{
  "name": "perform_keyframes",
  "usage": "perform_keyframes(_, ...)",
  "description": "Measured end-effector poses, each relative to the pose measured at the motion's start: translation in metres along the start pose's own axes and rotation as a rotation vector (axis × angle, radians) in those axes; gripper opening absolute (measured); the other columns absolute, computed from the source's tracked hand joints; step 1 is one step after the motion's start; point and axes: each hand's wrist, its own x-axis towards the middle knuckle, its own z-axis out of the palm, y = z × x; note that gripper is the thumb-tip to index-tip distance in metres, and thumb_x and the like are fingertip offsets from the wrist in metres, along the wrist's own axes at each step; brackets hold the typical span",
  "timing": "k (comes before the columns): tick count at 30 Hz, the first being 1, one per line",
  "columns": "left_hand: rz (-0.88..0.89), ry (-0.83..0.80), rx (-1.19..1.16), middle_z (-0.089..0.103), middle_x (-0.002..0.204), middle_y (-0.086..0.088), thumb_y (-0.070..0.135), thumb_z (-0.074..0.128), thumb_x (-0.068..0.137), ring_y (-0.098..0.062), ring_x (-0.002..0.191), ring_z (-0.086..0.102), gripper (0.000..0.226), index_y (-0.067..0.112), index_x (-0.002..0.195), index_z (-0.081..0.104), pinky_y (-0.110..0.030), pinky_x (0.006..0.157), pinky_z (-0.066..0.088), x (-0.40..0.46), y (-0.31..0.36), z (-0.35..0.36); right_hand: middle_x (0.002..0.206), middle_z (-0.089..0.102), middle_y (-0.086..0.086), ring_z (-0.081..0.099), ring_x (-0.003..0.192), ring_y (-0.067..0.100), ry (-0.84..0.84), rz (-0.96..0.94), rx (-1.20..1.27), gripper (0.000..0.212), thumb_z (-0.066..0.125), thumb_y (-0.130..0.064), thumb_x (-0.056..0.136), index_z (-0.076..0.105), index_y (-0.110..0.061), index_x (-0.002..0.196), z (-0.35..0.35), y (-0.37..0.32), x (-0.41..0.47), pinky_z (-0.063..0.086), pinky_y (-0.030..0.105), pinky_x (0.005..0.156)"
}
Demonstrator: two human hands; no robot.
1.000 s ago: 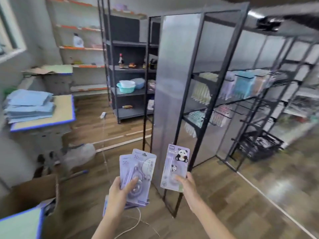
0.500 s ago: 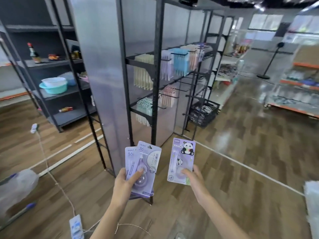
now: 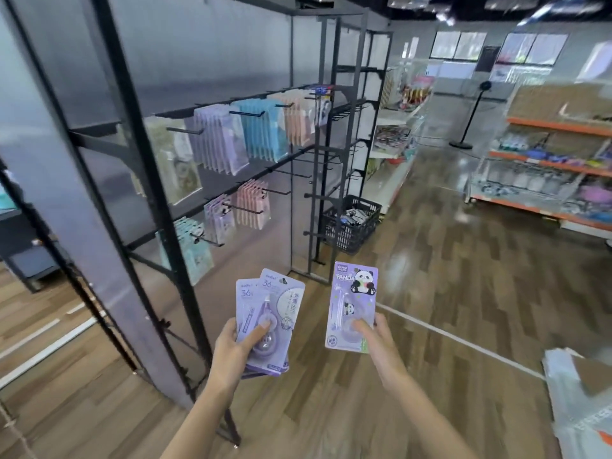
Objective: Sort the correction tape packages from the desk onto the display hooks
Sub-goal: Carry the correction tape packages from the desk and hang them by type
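Note:
My left hand (image 3: 233,347) grips a small fanned stack of purple correction tape packages (image 3: 271,313), thumb pressed on the front one. My right hand (image 3: 377,339) pinches a single purple panda correction tape package (image 3: 351,299) by its lower edge. Both are held upright in front of me. The black display rack (image 3: 165,207) stands to the left. Its hooks carry rows of hanging packages: purple (image 3: 220,137), blue (image 3: 261,130) and peach (image 3: 298,119) on the upper row, pink (image 3: 253,208) and light blue (image 3: 190,246) on the lower row. Some hooks (image 3: 291,175) farther right are bare.
A black plastic crate (image 3: 351,225) with items sits on the wood floor beside the rack's far end. Orange-edged shelving (image 3: 556,167) with goods lines the right side. A white shelf unit (image 3: 394,154) stands behind the rack. A plastic-wrapped box (image 3: 583,392) is at the right edge.
My view has swung to the right, from the room's left shelves to the hook side of the rack. Both hands keep holding the same packages in front of me.

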Motion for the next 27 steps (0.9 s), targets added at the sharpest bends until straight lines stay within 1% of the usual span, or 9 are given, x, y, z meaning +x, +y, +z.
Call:
perform_keyframes(3, -0.015, 0.020, -0.006, 0.075, 0.095, -0.007, 0.036, 0.087, 0.062, -0.020, 0.079, 0.073, 0.056, 0.007, 0.103, 0.062, -0.040, 0.071, 0.059, 0.027, 0.004, 0.039, 0.116, 0.059, -0.002, 0.058, 0.107, 0.012, 0.003, -0.023, -0.029, 0.025, 0.062, -0.024, 0.089, 0.053, -0.021, 0.112, -0.035, -0.011, 0.037, 0.044, 0.032, 0.092)
perform_keyframes(6, -0.024, 0.050, -0.022, 0.074, 0.097, -0.009, 0.032, 0.085, 0.072, -0.032, 0.087, 0.073, 0.044, 0.010, 0.103, 0.062, -0.056, 0.080, 0.057, 0.051, 0.007, 0.069, 0.113, 0.060, -0.004, 0.059, 0.100, 0.005, -0.026, -0.037, -0.036, 0.024, 0.060, -0.025, 0.092, 0.052, -0.018, 0.114, -0.057, -0.022, 0.067, 0.043, 0.024, 0.076)
perform_keyframes(9, -0.022, 0.083, -0.043, 0.074, 0.096, -0.009, 0.032, 0.086, 0.071, -0.033, 0.086, 0.072, 0.045, 0.009, 0.103, 0.062, -0.058, 0.079, 0.058, 0.074, 0.012, 0.089, 0.113, 0.060, -0.008, 0.058, 0.100, 0.001, -0.052, -0.046, -0.031, 0.026, 0.059, -0.025, 0.093, 0.051, -0.017, 0.117, -0.065, -0.034, 0.100, 0.041, 0.021, 0.071)
perform_keyframes(12, -0.017, 0.127, -0.043, 0.075, 0.094, -0.007, 0.039, 0.084, 0.063, -0.031, 0.085, 0.073, 0.054, 0.009, 0.103, 0.062, -0.056, 0.078, 0.058, 0.099, 0.020, 0.099, 0.121, 0.056, -0.005, 0.056, 0.109, 0.007, -0.096, -0.052, -0.050, 0.028, 0.061, -0.027, 0.092, 0.051, -0.021, 0.118, -0.060, -0.046, 0.138, 0.042, 0.023, 0.074)
perform_keyframes(15, -0.007, 0.184, -0.071, 0.074, 0.094, -0.008, 0.037, 0.086, 0.064, -0.030, 0.084, 0.073, 0.053, 0.009, 0.102, 0.062, -0.054, 0.075, 0.059, 0.131, 0.025, 0.100, 0.113, 0.059, -0.009, 0.057, 0.104, 0.004, -0.180, -0.068, -0.046, 0.024, 0.061, -0.028, 0.092, 0.051, -0.023, 0.113, -0.044, -0.061, 0.177, 0.042, 0.024, 0.078)
perform_keyframes(17, 0.019, 0.227, -0.092, 0.074, 0.092, -0.009, 0.037, 0.086, 0.063, -0.025, 0.078, 0.073, 0.053, 0.008, 0.100, 0.061, -0.046, 0.067, 0.060, 0.153, 0.029, 0.098, 0.109, 0.060, -0.009, 0.058, 0.103, 0.005, -0.216, -0.072, -0.064, 0.025, 0.065, -0.031, 0.089, 0.052, -0.024, 0.109, -0.031, -0.070, 0.204, 0.043, 0.027, 0.082)
perform_keyframes(19, 0.053, 0.269, -0.117, 0.072, 0.090, -0.008, 0.025, 0.083, 0.076, -0.016, 0.068, 0.072, 0.037, 0.008, 0.099, 0.060, -0.033, 0.055, 0.057, 0.174, 0.035, 0.096, 0.111, 0.060, -0.008, 0.059, 0.105, 0.008, -0.265, -0.091, -0.092, 0.034, 0.068, -0.038, 0.082, 0.052, -0.025, 0.109, -0.017, -0.076, 0.235, 0.044, 0.028, 0.085)
perform_keyframes(22, 0.089, 0.362, -0.147, 0.070, 0.090, -0.007, 0.013, 0.071, 0.086, -0.010, 0.064, 0.069, 0.014, 0.010, 0.094, 0.059, -0.026, 0.055, 0.054, 0.202, 0.044, 0.088, 0.115, 0.059, -0.007, 0.058, 0.109, 0.010, -0.372, -0.084, -0.155, 0.031, 0.067, -0.039, 0.082, 0.053, -0.029, 0.108, 0.006, -0.084, 0.276, 0.045, 0.032, 0.091)
perform_keyframes(27, 0.155, 0.511, -0.171, 0.071, 0.090, -0.005, 0.011, 0.070, 0.086, -0.008, 0.064, 0.070, 0.013, 0.013, 0.095, 0.061, -0.018, 0.052, 0.052, 0.222, 0.054, 0.067, 0.108, 0.065, -0.007, 0.063, 0.101, 0.007, -0.518, -0.075, -0.220, 0.023, 0.065, -0.028, 0.088, 0.054, -0.026, 0.108, 0.055, -0.090, 0.320, 0.045, 0.024, 0.077)
